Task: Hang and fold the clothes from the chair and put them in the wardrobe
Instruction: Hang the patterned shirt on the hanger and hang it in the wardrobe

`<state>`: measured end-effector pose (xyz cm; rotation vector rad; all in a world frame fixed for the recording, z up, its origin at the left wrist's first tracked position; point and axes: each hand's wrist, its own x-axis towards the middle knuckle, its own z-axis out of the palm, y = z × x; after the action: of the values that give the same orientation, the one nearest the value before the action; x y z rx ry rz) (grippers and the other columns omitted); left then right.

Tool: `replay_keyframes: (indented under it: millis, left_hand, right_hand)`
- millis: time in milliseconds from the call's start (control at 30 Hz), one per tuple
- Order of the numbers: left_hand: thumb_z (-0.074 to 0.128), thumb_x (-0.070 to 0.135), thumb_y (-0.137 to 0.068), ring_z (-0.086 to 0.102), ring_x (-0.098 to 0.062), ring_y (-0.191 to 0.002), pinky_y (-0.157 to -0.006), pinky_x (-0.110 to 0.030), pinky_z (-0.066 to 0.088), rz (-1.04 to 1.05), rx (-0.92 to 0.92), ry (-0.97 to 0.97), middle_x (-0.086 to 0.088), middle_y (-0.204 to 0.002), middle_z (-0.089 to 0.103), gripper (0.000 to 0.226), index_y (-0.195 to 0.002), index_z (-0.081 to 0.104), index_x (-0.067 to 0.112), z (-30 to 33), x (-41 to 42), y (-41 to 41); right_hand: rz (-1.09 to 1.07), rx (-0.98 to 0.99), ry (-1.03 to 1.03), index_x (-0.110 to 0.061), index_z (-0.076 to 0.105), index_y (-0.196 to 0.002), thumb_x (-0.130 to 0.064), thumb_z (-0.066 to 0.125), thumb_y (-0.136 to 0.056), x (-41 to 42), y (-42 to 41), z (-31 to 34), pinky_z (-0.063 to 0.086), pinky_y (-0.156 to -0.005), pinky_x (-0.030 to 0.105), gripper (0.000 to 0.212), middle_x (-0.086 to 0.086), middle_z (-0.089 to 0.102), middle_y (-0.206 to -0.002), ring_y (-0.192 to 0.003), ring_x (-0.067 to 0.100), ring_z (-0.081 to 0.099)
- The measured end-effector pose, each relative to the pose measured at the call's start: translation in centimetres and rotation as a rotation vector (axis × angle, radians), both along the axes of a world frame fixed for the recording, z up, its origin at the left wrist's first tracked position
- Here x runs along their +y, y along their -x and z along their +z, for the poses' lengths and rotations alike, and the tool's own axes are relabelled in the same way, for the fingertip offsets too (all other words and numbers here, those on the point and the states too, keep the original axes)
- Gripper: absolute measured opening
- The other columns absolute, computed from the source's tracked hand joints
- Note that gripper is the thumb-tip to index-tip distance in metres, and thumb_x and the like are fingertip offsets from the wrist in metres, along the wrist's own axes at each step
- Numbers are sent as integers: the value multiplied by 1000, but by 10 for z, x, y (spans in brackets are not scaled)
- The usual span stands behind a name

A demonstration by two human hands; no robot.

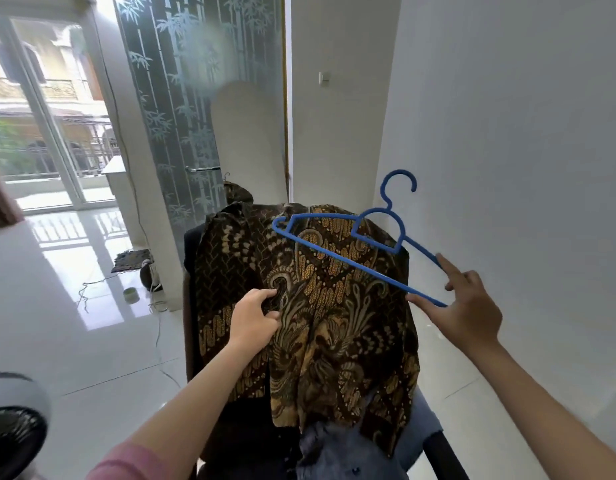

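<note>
A grey garment (337, 452) lies nearest, below both hands, cut off by the frame's lower edge. The left hand (256, 315) pinches a brown batik shirt (334, 323) draped over the chair (192, 306), whose back is mostly hidden. The right hand (469, 308) grips one end of a blue hanger (355, 261) held over the shirt. Left of the hands lie cables (92, 289) and a tape roll (130, 293).

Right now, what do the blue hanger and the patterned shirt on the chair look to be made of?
Blue hanger: most likely moulded plastic, thin, one uniform matte blue with no metal glint.

Patterned shirt: woven cloth, probably cotton batik, brown with gold motifs; it drapes softly and bunches where the left hand grips it. The fibre itself can't be confirmed.
</note>
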<state>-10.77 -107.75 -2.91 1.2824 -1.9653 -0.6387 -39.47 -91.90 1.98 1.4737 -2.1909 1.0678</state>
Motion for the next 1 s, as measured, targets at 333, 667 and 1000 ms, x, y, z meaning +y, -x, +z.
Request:
replay_keyframes:
  millis: [333,667,1000]
  left_hand:
    - [67,17,-83,55,-22,-107,-98,-34,45,42,-137,-159,-5,-125,51,46,-127,55,19,-13,10,-1]
    - [62,7,-86,39,-26,-132,-106,-29,34,156,149,-57,-10,-147,31,67,-145,34,22,36,-31,67]
    - [63,0,-82,41,-23,-132,-108,-31,32,230,55,34,-9,-140,47,67,-143,38,11,10,-11,23]
  right_hand:
    - [52,-20,-38,-25,54,-133,-65,71,-54,-5,12,-16,28,-43,14,90,1,52,-82,-55,17,50]
    - [-9,-38,-25,-27,54,-133,-65,72,-53,21,51,-18,38,-40,19,90,-2,52,-82,-56,14,50]
    - [20,-76,-15,-29,53,-133,-60,78,-54,-3,38,-18,30,-44,16,88,-3,51,-83,-59,12,48]
